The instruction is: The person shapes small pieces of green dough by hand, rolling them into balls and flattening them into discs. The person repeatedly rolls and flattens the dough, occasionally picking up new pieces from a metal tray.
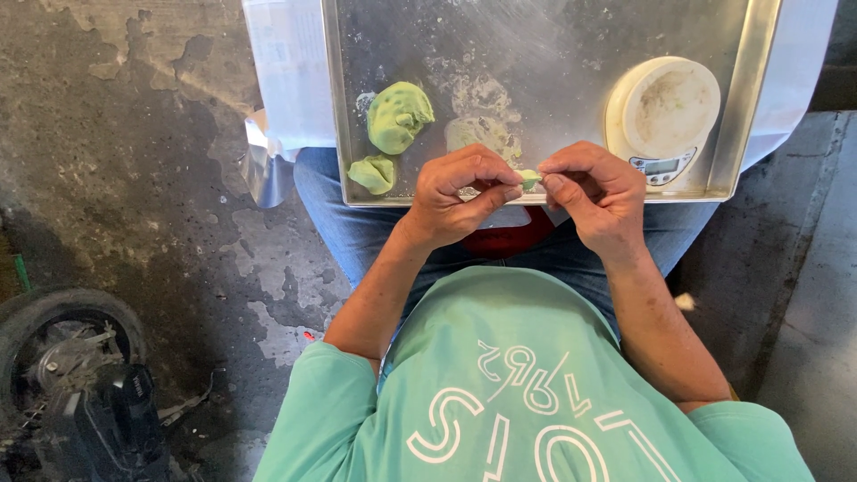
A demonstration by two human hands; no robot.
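Observation:
My left hand [460,192] and my right hand [594,187] meet over the near edge of a metal tray [536,36] that rests on my lap. Between the fingertips of both hands I pinch a small piece of green dough [530,178]. A large green dough lump [398,115] lies on the tray's left side. A smaller lump [373,173] sits just below it, near the tray's front rim. A flattened pale green patch of dough [478,134] lies right behind my left hand.
A small round white kitchen scale [662,112] stands on the tray's right side, dusted with flour. White paper [290,71] sticks out under the tray. A wheel and dark machine parts [76,375] lie on the stained concrete floor at lower left.

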